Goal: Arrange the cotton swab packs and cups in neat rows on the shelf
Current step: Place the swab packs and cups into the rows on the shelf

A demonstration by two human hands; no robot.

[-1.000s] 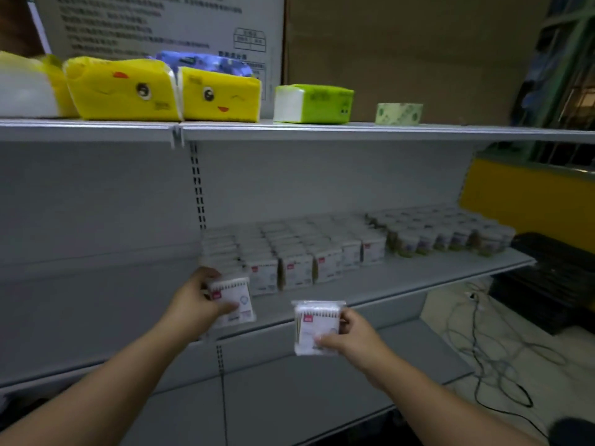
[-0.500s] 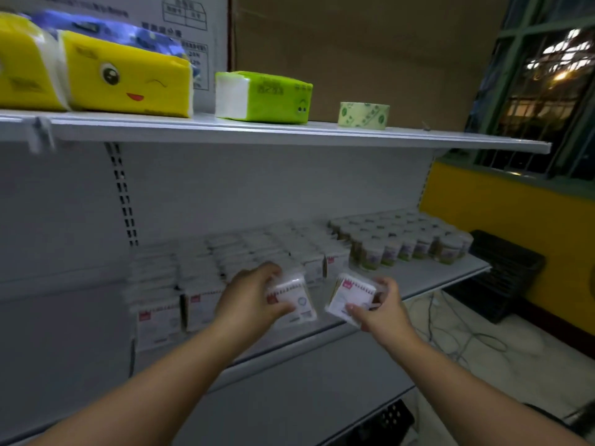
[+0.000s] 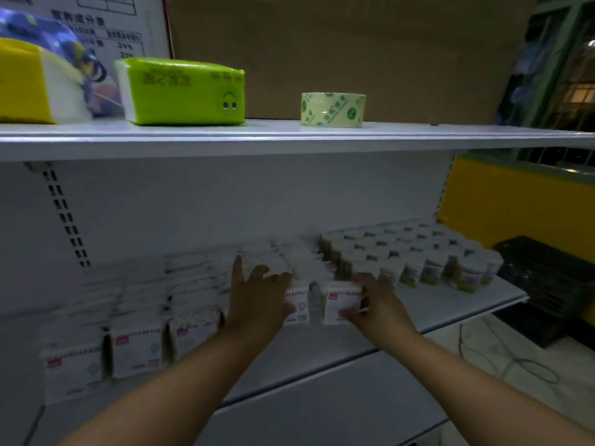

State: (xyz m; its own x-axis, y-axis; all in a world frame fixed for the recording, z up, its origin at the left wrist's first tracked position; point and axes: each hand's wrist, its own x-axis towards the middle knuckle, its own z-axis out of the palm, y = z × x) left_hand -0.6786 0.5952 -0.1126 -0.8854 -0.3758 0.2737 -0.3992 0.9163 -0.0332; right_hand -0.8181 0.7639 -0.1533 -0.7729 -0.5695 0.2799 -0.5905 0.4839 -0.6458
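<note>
White cotton swab packs with red labels (image 3: 135, 349) stand in rows on the left half of the white middle shelf (image 3: 457, 304). Rows of small cups (image 3: 418, 262) fill its right half. My left hand (image 3: 257, 300) grips one swab pack (image 3: 297, 305) at the front of a row, thumb raised and fingers over its top. My right hand (image 3: 380, 307) grips a second swab pack (image 3: 338, 305) just to the right of it, in front of the leftmost cups. The two held packs sit side by side, almost touching.
The top shelf (image 3: 289, 140) carries yellow tissue packs (image 3: 29, 82), a green tissue pack (image 3: 183, 91) and a tape roll (image 3: 333, 109). A lower shelf (image 3: 322, 410) juts out below. A black crate (image 3: 547, 284) and cables (image 3: 502, 358) lie on the floor at right.
Both hands have moved forward from in front of the shelf edge to the pack rows, carrying their packs upright onto the shelf. The camera has come closer and turned right.
</note>
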